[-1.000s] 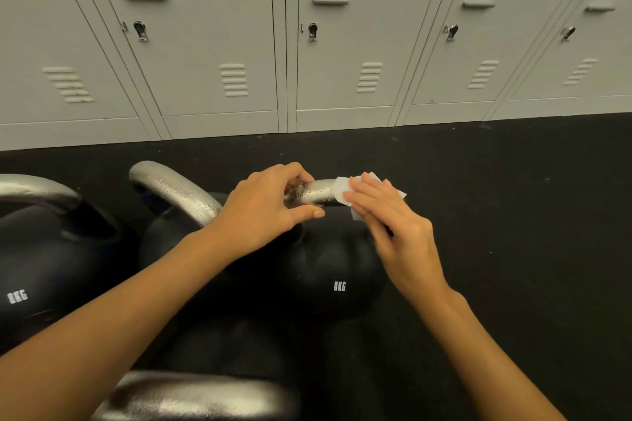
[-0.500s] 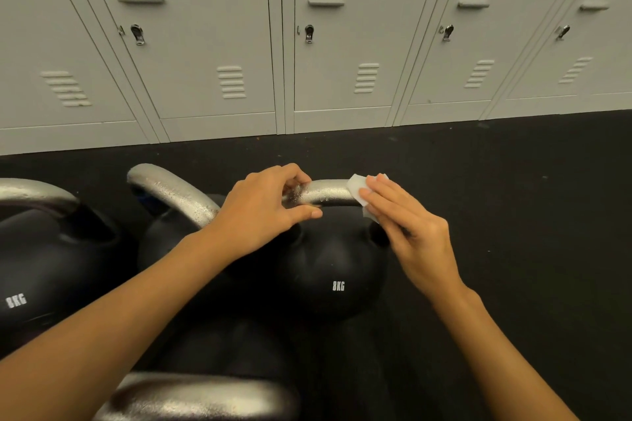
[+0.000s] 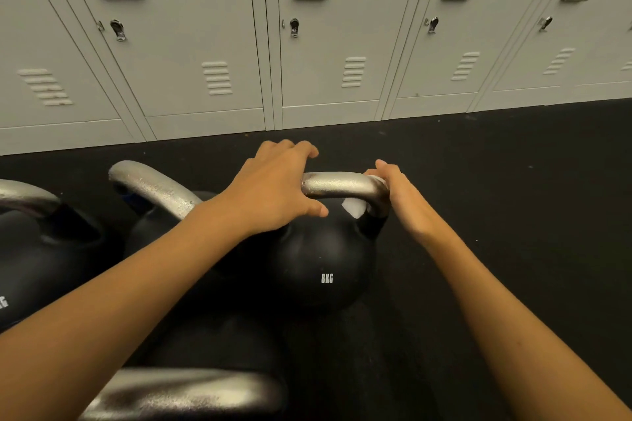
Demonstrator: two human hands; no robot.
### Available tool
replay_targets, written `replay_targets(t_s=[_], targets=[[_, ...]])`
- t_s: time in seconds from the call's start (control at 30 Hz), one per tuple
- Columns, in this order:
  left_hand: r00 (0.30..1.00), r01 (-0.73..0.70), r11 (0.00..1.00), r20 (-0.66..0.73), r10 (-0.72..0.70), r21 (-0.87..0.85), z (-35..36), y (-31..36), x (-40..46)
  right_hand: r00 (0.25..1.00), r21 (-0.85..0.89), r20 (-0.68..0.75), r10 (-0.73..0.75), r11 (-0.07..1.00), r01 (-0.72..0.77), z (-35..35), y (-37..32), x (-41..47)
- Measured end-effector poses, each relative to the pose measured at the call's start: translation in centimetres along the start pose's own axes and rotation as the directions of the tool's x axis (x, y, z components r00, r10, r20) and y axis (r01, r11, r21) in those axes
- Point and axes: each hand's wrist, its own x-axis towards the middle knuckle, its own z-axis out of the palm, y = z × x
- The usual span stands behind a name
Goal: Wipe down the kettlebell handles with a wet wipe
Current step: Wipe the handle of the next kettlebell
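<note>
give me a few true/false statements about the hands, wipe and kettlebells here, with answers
1. The left hand grips the silver handle of the kettlebell marked 8KG. True.
2. The right hand holds the wet wipe at the handle's right bend. True.
3. The wipe is lying on the floor. False: it is against the handle, under the right hand.
4. Only one kettlebell is in view. False: others stand to the left and in the foreground.
5. The lockers behind stand open. False: all doors are closed.

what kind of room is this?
Probably a gym locker or changing area. A row of grey metal lockers stands against the wall, the floor looks like dark rubber matting, and several black kettlebells marked 8KG sit on it.
</note>
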Motion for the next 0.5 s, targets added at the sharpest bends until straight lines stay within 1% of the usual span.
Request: replay_targets(t_s=[0.07,0.13,0.17,0.27,0.37,0.43,0.5], targets=[[1.0,-0.014,0.999,0.012,0.013,0.048,0.3,0.5,0.2,0.998,0.11,-0.006,0.057,0.992,-0.056,0.0,1.3,0.1],[1.0,0.005,0.998,0.016,-0.005,0.062,0.6,0.3,0.4,0.994,0.218,-0.018,0.105,0.971,-0.098,0.5,2.9,0.0],[1.0,0.021,0.999,0.008,-0.021,0.05,0.6,0.0,0.5,0.994,0.269,-0.02,0.109,0.958,-0.099,0.9,3.7,-0.1],[0.997,0.051,0.999,-0.06,-0.05,0.004,0.5,-1.2,0.3,0.991,0.388,-0.082,0.106,0.919,-0.066,1.9,5.9,-0.9],[0.994,0.073,0.996,-0.076,-0.078,-0.055,0.2,-2.3,-0.1,0.975,0.454,-0.156,0.159,0.888,-0.072,3.1,6.4,-1.4],[0.994,0.084,0.991,-0.055,-0.091,-0.107,0.2,-2.7,-0.3,0.962,0.453,-0.199,0.187,0.888,-0.078,3.7,6.1,-1.5],[0.994,0.092,0.984,-0.049,-0.1,-0.151,0.1,-2.9,-0.4,0.955,0.431,-0.243,0.172,0.901,-0.053,4.2,5.6,-1.6]])
